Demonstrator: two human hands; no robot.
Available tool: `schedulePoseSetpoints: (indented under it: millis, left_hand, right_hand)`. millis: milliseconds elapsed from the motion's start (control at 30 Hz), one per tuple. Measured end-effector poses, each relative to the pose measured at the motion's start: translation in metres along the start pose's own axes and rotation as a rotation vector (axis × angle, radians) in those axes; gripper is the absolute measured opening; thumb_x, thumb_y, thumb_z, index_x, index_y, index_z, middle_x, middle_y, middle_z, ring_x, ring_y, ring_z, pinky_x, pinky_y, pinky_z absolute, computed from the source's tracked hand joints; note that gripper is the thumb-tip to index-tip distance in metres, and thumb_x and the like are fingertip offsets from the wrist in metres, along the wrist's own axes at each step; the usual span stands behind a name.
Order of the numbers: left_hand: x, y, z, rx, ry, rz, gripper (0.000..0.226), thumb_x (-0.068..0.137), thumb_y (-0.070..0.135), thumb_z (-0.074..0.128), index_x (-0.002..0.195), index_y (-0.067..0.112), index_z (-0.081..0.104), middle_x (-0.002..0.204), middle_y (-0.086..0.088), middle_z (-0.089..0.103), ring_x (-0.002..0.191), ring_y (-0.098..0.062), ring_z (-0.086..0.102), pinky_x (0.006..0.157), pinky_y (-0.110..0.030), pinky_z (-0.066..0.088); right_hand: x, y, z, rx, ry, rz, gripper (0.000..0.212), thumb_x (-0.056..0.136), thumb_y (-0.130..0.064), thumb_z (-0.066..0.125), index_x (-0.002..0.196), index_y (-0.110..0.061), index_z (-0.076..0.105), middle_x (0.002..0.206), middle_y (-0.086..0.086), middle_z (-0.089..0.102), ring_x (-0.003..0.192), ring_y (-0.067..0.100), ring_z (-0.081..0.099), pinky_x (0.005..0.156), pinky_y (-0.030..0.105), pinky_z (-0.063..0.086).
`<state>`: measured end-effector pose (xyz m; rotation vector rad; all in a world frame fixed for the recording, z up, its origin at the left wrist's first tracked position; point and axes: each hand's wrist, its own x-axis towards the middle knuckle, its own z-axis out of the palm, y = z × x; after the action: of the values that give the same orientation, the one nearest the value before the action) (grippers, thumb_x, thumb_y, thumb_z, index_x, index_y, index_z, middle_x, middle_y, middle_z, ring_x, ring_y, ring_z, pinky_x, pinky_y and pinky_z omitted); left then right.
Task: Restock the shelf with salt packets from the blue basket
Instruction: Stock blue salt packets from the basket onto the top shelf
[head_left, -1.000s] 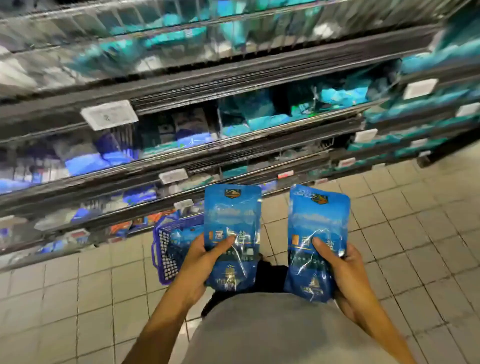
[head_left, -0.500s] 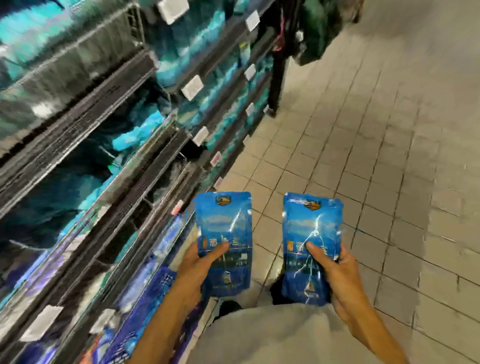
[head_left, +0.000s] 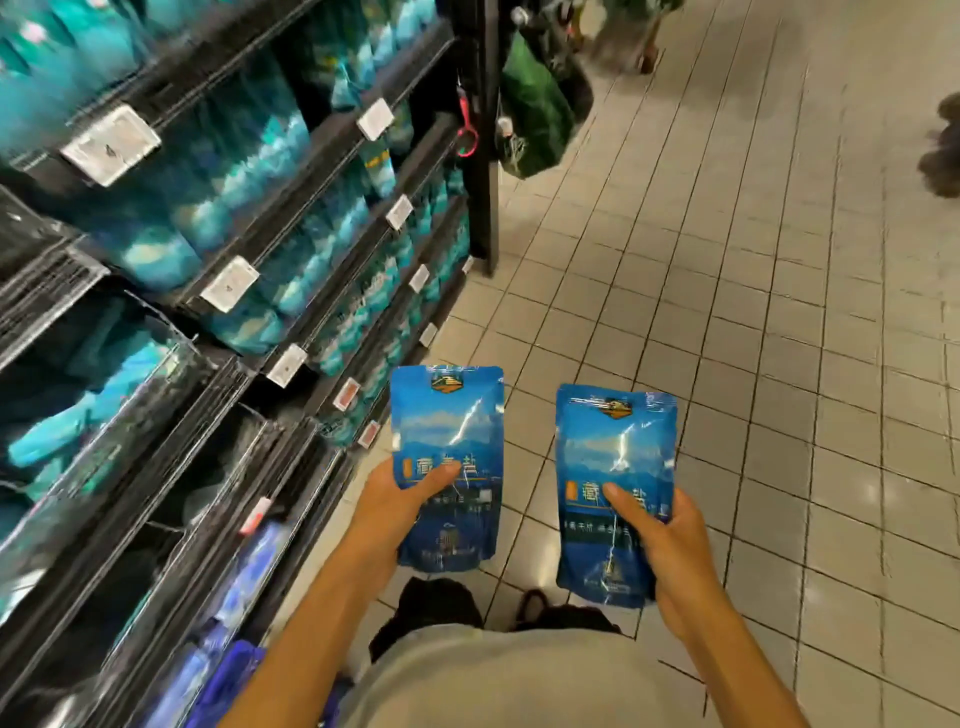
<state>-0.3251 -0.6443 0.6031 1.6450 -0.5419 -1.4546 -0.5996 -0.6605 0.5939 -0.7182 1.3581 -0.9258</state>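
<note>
I hold two blue salt packets upright in front of my chest. My left hand (head_left: 387, 512) grips the left packet (head_left: 448, 421) by its lower half, thumb across the front. In my right hand (head_left: 670, 551) is the right packet (head_left: 615, 452), gripped the same way. The black shelf (head_left: 332, 150) runs along my left, its tiers full of teal and blue packets behind white price tags. A sliver of the blue basket (head_left: 234, 675) shows on the floor at the bottom left, mostly hidden by my left arm.
Pale tiled floor (head_left: 727, 312) stretches ahead and to the right. Green bags (head_left: 535, 114) hang on the shelf's end post (head_left: 488, 156). Someone's dark shoe (head_left: 943, 156) is at the far right edge. My own feet stand just below the packets.
The view has swung right from facing the shelf to looking down the aisle. Both hands keep the same grip on the packets, and the basket has slid to the bottom left.
</note>
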Motion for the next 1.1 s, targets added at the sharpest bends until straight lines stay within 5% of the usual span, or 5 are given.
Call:
schedulePoseSetpoints:
  millis: [133, 400, 633, 767, 1100]
  left_hand:
    - [0.038, 0.046, 0.021, -0.005, 0.016, 0.074, 0.057, 0.061, 0.04, 0.084, 0.113, 0.019, 0.071, 0.101, -0.003, 0.08, 0.086, -0.023, 0.078, 0.062, -0.033, 0.061]
    - [0.149, 0.141, 0.023, -0.046, 0.06, 0.199, 0.044, 0.063, 0.046, 0.088, 0.104, 0.032, 0.078, 0.108, -0.003, 0.079, 0.099, -0.029, 0.075, 0.087, -0.052, 0.059]
    - [0.229, 0.269, 0.021, -0.114, 0.091, 0.359, 0.04, 0.062, 0.042, 0.086, 0.099, 0.029, 0.078, 0.102, -0.006, 0.08, 0.088, -0.028, 0.078, 0.063, -0.037, 0.063]
    - [0.255, 0.342, 0.021, -0.121, 0.108, 0.469, 0.037, 0.067, 0.041, 0.083, 0.101, 0.029, 0.078, 0.105, -0.004, 0.079, 0.091, -0.025, 0.077, 0.065, -0.033, 0.062]
    - [0.324, 0.482, 0.029, -0.168, 0.434, 0.701, 0.033, 0.067, 0.032, 0.081, 0.098, 0.02, 0.079, 0.099, -0.004, 0.08, 0.087, -0.023, 0.077, 0.065, -0.033, 0.062]
  right_hand:
    - [0.056, -0.042, 0.005, -0.022, -0.015, -0.03, 0.051, 0.064, -0.044, 0.083, 0.109, -0.026, 0.069, 0.098, 0.002, 0.079, 0.088, 0.026, 0.077, 0.073, 0.048, 0.063]
    - [0.179, -0.124, 0.062, 0.015, -0.095, -0.105, 0.05, 0.06, -0.044, 0.085, 0.106, -0.028, 0.071, 0.099, 0.003, 0.079, 0.088, 0.026, 0.077, 0.065, 0.039, 0.062]
    - [0.278, -0.227, 0.135, 0.046, -0.202, -0.211, 0.036, 0.063, -0.045, 0.087, 0.096, -0.037, 0.075, 0.101, 0.007, 0.079, 0.088, 0.029, 0.077, 0.066, 0.043, 0.062]
    - [0.323, -0.29, 0.176, 0.062, -0.308, -0.286, 0.04, 0.063, -0.047, 0.091, 0.098, -0.037, 0.075, 0.101, 0.006, 0.079, 0.089, 0.028, 0.077, 0.066, 0.042, 0.062]
    - [0.458, -0.446, 0.285, 0.071, -0.662, -0.507, 0.035, 0.07, -0.035, 0.083, 0.103, -0.026, 0.077, 0.106, 0.007, 0.078, 0.094, 0.027, 0.076, 0.071, 0.036, 0.062]
